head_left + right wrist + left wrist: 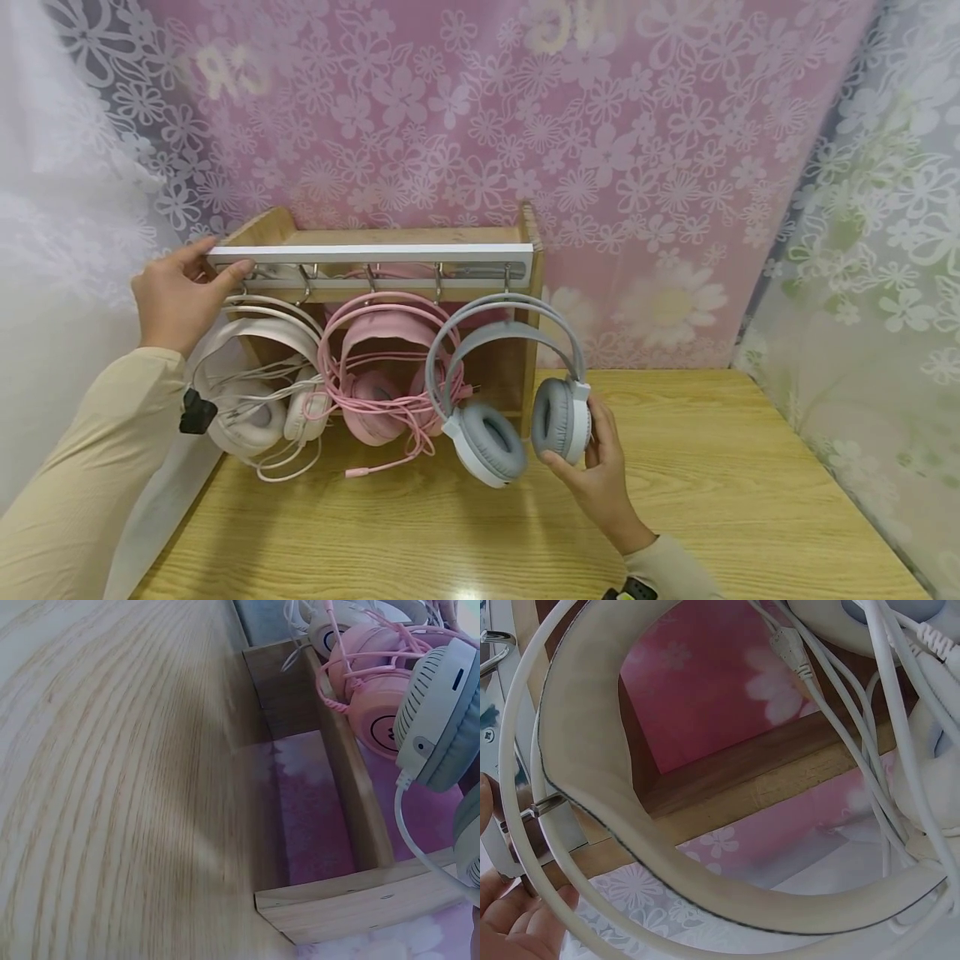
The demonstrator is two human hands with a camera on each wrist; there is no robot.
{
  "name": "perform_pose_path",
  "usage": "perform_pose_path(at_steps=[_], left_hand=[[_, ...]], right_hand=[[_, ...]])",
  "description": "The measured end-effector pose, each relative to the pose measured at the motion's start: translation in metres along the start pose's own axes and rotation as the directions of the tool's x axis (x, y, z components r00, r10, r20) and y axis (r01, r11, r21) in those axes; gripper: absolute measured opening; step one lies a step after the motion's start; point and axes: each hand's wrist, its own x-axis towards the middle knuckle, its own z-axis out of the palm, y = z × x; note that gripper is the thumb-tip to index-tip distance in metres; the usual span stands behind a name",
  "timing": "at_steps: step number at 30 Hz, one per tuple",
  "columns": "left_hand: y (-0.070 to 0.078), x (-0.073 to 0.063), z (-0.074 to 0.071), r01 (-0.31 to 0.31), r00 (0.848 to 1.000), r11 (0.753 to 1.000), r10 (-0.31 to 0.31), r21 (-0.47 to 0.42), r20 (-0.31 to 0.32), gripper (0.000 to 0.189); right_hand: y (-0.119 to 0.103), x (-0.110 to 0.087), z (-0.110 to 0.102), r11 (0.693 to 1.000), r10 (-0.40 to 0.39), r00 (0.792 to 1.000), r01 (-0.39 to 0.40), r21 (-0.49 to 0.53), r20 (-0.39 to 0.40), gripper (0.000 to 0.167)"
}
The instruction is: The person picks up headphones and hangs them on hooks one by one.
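A pair of grey headphones [491, 446] hangs at the right end of a white hook rail [375, 250], its headband at the last hook. My right hand [603, 483] holds its right ear cup between thumb and fingers. At the rail's left end, my left hand [176, 300] grips it, the thumb lying on the front. Pink headphones [375, 412] with a looped pink cable hang at the middle. White headphones [247, 421] with loose white cables hang on the left, close under my left hand. The left wrist view shows the white headband [585, 712] near the rail.
A wooden rack [528, 221] carries the rail and stands on a wood-grain table [660, 467] against a pink floral cloth [487, 125]. In the right wrist view, the rack's lower wooden frame [352, 787] rests on the table. Pale curtains [892, 292] border the sides.
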Motion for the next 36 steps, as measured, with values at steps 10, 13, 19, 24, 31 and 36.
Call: perform_pose_path(at_steps=[10,13,19,24,31,36], left_hand=[[0.003,0.000,-0.001,0.008,1.000,1.000,-0.008,-0.006,0.006,0.056],[0.003,0.000,-0.001,0.012,1.000,1.000,-0.012,-0.006,0.006,0.056],[0.002,0.000,-0.001,0.009,1.000,1.000,-0.009,-0.005,-0.001,0.056],[0.002,0.000,0.000,0.008,1.000,1.000,-0.008,-0.014,-0.005,0.055],[0.001,0.000,0.001,-0.005,1.000,0.999,0.005,-0.040,-0.008,0.054],[0.002,-0.001,0.000,-0.001,1.000,0.999,0.001,-0.034,-0.010,0.054]], right_hand=[[0.007,0.000,0.002,0.999,0.009,1.000,-0.010,-0.041,-0.018,0.096],[0.008,0.001,0.001,0.999,0.006,1.000,-0.007,-0.044,-0.016,0.096],[0.011,0.001,0.000,0.997,0.026,1.000,-0.026,-0.069,-0.009,0.096],[0.014,0.001,-0.002,0.996,0.045,0.999,-0.044,-0.072,0.000,0.095],[0.019,0.001,-0.005,0.997,0.010,1.000,-0.008,-0.081,0.029,0.097],[0.019,0.001,-0.008,0.996,0.028,0.998,-0.024,-0.084,0.052,0.097]])
